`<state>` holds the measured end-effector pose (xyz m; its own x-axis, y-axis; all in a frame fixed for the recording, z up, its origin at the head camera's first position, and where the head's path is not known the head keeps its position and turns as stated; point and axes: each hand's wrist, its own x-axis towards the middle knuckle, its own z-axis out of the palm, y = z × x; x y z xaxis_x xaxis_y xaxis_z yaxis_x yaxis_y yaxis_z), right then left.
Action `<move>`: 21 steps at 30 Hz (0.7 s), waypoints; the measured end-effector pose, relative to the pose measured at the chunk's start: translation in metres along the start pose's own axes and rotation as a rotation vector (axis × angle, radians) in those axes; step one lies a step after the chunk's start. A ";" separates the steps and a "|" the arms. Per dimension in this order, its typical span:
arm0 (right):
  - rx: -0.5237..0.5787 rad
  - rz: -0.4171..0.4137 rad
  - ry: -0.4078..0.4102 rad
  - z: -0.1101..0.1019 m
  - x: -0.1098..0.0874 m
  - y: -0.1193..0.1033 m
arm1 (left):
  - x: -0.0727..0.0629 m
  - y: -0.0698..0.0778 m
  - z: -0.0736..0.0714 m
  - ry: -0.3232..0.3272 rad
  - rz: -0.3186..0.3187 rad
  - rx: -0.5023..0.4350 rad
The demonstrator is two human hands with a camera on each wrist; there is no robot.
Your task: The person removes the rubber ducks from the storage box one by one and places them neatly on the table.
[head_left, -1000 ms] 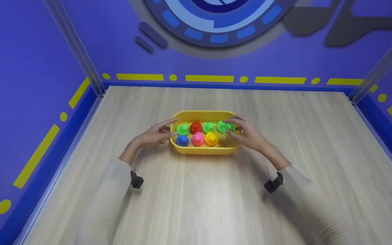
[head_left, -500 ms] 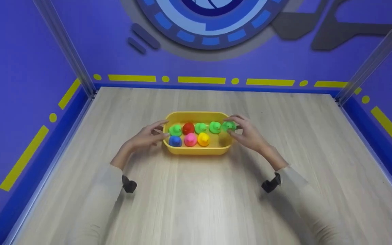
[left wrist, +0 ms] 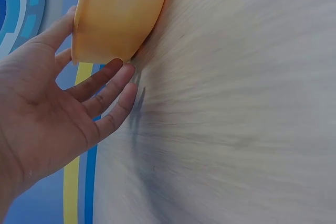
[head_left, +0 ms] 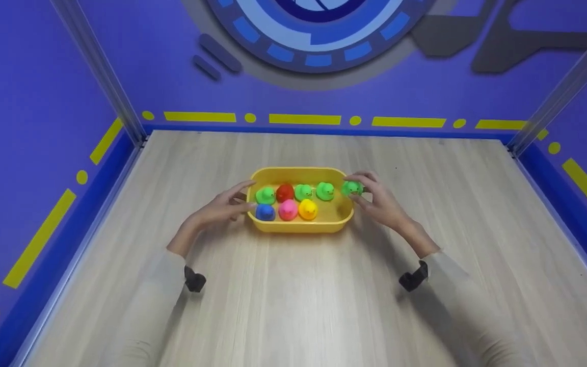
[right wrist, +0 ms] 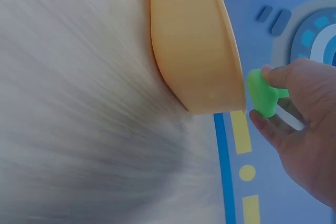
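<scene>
The right hand (head_left: 380,201) pinches a lime-green toy duck (head_left: 352,188) between its thumb and fingertips; that duck is raised beside the rim at the near end of a yellow tub (head_left: 301,227), though whether it touches the rim I cannot tell; the tub stands on a wood-grain tabletop (head_left: 293,300), between the two hands.

The left hand (head_left: 222,206) is at the tub's opposite end, its thumb and fingers spread apart, two fingertips reaching over the rim and the others slanting outside the wall; whether they press on it is unclear.

Inside the tub, going leftward from the right hand, the far row has a second green duck (head_left: 325,191), a third green duck (head_left: 303,192), a red duck (head_left: 285,192) and a fourth green duck (head_left: 265,196), the last just beyond the left hand's fingertips; the row closer to the person has a yellow duck (head_left: 308,209), a pink duck (head_left: 288,209) and a blue duck (head_left: 265,212), the blue one nearest the left thumb.
</scene>
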<state>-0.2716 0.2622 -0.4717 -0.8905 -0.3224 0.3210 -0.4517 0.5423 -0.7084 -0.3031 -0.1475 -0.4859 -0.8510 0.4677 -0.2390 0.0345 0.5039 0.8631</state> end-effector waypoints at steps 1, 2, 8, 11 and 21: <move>0.005 0.003 0.004 -0.001 -0.001 0.001 | 0.000 0.000 0.000 -0.001 -0.001 -0.005; 0.007 0.007 0.008 -0.003 -0.002 0.001 | 0.001 -0.001 0.001 -0.001 0.001 -0.009; 0.001 0.020 0.043 -0.009 -0.010 0.009 | 0.003 -0.004 0.002 -0.002 -0.006 -0.035; 0.000 0.030 0.058 -0.012 -0.014 0.013 | 0.002 -0.005 0.003 -0.010 -0.001 -0.041; -0.029 0.076 0.083 -0.023 -0.014 0.030 | 0.002 -0.008 0.000 -0.009 0.033 -0.057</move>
<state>-0.2741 0.3004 -0.4830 -0.9231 -0.2147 0.3191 -0.3832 0.5855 -0.7144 -0.3048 -0.1504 -0.4933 -0.8452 0.4899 -0.2136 0.0324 0.4459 0.8945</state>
